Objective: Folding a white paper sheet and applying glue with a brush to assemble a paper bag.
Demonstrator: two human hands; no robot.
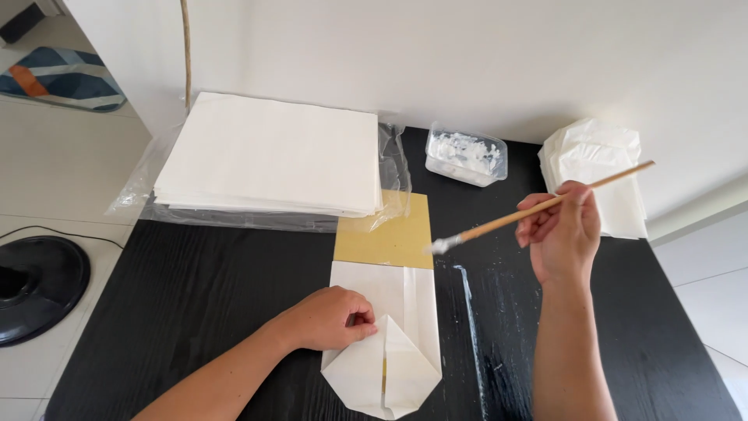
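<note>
A folded white paper bag [393,343] lies on the black table [202,296], wrapped around a tan cardboard sheet [389,234] that sticks out at its far end. My left hand [331,318] presses down on the bag's left side, beside the folded triangular flaps. My right hand [562,230] is raised over the table and grips a wooden-handled brush [538,209]. The brush's white bristle tip hovers just right of the cardboard's corner.
A clear plastic tub of white paste [466,156] stands at the back. A stack of white paper sheets [269,152] on clear plastic lies at back left. Folded white bags [596,168] are piled at back right. White paste streaks [470,312] mark the table. A black round base [35,284] sits on the floor left.
</note>
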